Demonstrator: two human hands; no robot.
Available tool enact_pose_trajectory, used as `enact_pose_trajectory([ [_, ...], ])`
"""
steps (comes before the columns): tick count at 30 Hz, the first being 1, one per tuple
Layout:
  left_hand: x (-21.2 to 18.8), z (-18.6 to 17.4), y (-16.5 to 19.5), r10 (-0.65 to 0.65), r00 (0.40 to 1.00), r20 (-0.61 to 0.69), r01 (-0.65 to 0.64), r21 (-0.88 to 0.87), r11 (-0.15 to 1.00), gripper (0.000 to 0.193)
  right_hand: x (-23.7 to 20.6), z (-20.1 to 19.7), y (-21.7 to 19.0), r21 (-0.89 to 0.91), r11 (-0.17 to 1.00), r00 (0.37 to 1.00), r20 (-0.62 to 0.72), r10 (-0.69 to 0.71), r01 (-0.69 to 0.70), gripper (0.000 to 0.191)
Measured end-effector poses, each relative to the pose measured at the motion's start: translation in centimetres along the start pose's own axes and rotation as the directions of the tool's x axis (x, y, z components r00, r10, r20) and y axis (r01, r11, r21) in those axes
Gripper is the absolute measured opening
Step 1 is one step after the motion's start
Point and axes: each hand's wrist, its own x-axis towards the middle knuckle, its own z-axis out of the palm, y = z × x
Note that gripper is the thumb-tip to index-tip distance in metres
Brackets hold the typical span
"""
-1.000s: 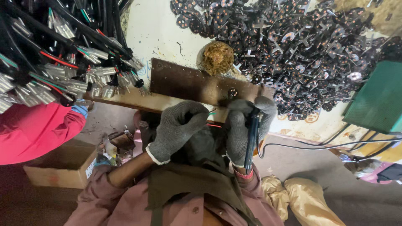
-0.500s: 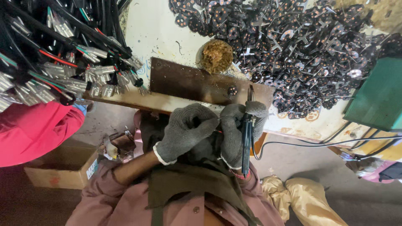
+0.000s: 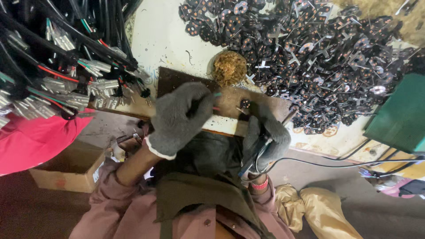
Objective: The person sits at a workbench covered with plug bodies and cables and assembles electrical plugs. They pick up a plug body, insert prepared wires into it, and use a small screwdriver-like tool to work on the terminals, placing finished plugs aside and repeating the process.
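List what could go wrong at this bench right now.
The soldering iron in the right hand works close to the gloved left hand, which pinches the coloured wires: a slip might burn it. Its cord trails loose across the floor and could snag.

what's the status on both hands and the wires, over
Left hand gloved, pinching coloured wire ends over the brown board. Right hand gripping a corded tool. Small black part between them; nothing blocking.

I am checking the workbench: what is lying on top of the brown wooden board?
On the brown wooden board sits one small black plug part. The gloved left hand brings coloured wire ends over it and covers the board's left part.
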Motion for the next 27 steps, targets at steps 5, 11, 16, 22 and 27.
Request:
enact_pose_trajectory([
  [5,3.6,-0.2,-0.4,0.176,0.984,0.029,-0.177,0.230,0.957,0.014,0.2,-0.1,0.9,0.091,0.996,0.975,0.224,0.003,-0.024,0.042],
  [11,1.5,-1.3,0.6,0.002,0.991,0.131,-0.016,0.107,0.994,0.014,0.7,-0.7,0.8,0.188,0.980,0.975,0.220,0.027,-0.069,0.039],
  [16,-0.5,-0.7,-1.7,0.032,0.970,0.242,-0.051,0.075,0.996,0.014,1.2,0.1,-0.3,0.234,0.971,0.936,0.351,-0.039,-0.048,0.040],
  [22,-1.7,1.2,-2.8,0.089,0.939,0.331,-0.183,0.264,0.947,0.011,-0.3,-0.7,0.6,0.357,0.925,0.943,0.333,0.006,-0.132,0.036],
  [27,-1.6,1.6,-2.5,0.212,0.919,0.332,-0.327,0.343,0.881,0.011,-5.8,-4.5,5.2,0.012,1.000,0.906,0.422,0.008,-0.014,0.015],
])
